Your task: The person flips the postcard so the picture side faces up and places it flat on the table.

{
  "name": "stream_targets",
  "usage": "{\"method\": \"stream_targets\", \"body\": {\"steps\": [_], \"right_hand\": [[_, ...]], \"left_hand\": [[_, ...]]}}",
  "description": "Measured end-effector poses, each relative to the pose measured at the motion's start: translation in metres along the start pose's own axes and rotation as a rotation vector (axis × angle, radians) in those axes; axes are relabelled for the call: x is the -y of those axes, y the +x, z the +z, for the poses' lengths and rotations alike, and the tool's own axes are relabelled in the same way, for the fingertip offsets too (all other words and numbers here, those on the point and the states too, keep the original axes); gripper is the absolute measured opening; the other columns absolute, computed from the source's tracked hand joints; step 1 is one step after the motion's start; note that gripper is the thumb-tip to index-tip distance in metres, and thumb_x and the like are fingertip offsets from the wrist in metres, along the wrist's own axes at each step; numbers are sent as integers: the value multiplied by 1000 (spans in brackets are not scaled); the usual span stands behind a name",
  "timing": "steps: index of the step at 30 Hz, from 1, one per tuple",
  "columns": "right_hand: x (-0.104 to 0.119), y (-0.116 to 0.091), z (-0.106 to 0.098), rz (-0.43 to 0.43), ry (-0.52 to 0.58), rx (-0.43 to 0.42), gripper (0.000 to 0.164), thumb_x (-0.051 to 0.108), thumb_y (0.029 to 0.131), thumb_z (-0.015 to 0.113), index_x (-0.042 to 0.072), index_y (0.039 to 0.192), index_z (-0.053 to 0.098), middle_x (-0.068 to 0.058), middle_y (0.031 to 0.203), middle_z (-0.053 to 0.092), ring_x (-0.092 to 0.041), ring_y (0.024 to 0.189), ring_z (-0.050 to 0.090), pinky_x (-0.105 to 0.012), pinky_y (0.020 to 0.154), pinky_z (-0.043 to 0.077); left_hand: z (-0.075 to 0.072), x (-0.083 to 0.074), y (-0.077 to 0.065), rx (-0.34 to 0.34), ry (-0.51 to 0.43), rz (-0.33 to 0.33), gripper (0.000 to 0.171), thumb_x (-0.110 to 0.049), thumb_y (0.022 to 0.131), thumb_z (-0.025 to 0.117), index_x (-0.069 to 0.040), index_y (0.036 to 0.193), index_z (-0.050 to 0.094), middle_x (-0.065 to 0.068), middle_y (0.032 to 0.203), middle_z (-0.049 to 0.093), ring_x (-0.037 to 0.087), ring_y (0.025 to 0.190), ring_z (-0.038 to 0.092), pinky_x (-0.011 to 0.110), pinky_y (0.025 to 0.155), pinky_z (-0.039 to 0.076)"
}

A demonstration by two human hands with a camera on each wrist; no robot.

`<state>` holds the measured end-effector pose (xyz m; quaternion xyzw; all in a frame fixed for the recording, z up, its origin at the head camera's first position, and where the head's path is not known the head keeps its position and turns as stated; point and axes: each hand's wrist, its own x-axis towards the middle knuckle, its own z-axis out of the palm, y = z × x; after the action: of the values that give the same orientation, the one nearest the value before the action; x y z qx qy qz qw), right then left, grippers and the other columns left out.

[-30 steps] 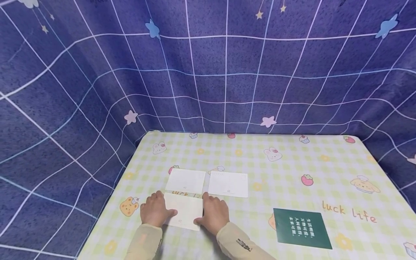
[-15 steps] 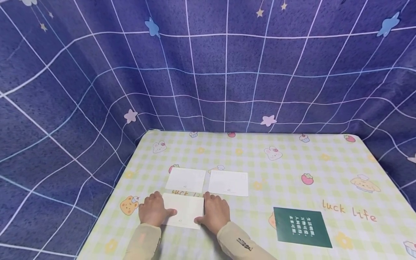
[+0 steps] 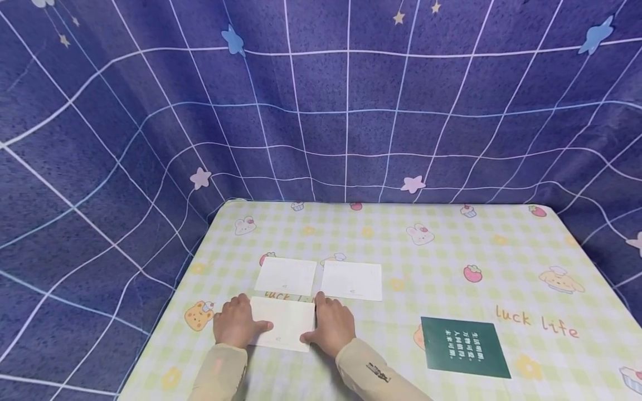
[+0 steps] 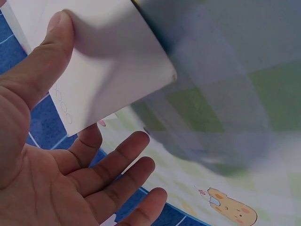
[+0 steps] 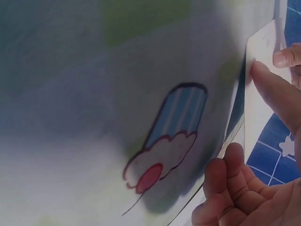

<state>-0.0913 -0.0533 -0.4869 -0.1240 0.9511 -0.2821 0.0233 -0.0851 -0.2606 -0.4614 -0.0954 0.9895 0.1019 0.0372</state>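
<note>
A blank-looking white postcard (image 3: pixel 287 320) with a tiny printed mark is held by its two short sides, just above the table. My left hand (image 3: pixel 236 322) pinches its left side, thumb on top and index finger beneath the edge; the other fingers are spread in the left wrist view, where the postcard (image 4: pixel 122 56) shows a row of small circles. My right hand (image 3: pixel 333 326) grips the right side, its thumb on the face of the postcard (image 5: pixel 256 110) in the right wrist view. Behind lie two similar white postcards, one at left (image 3: pixel 287 274) and one at right (image 3: pixel 352 278).
A dark green card (image 3: pixel 463 346) with white characters lies to the right on the checked tablecloth (image 3: pixel 391 317). Blue curtains (image 3: pixel 371 133) with a line grid and stars hang behind the table and down its left side.
My left hand has shifted very slightly left. Both hands keep their hold on the postcard, and the other cards lie as before.
</note>
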Motion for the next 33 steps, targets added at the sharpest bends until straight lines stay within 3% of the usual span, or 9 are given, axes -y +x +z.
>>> {"method": "stream_targets", "body": {"steps": [11,19,26,33], "right_hand": [[3,0,0,19,149,20,61,20,55,100,9,100,60,4,80,60,-13,72,56,-31,63,49],[1,-3,-4,74,245,41,40,18,66,96,14,76,57,4,70,48,-14,63,44,-30,56,36],[-3,-5,-4,106,286,44,44,24,71,93,16,57,52,6,60,48,-12,56,44,-28,51,34],[-4,-7,-5,76,266,43,47,32,77,89,18,53,50,8,60,47,-10,56,43,-26,50,33]], "left_hand": [[-4,3,1,15,7,21,79,-45,67,91,11,110,56,27,103,62,45,99,60,61,87,47],[-6,1,1,35,16,-15,78,-48,67,90,11,107,60,25,96,64,44,96,62,60,88,48],[-6,-1,1,41,16,-33,81,-52,68,89,13,109,60,26,97,64,44,98,62,60,88,48],[-8,0,0,29,-2,-31,80,-52,68,88,12,109,61,26,97,64,44,96,62,60,87,48]]}}
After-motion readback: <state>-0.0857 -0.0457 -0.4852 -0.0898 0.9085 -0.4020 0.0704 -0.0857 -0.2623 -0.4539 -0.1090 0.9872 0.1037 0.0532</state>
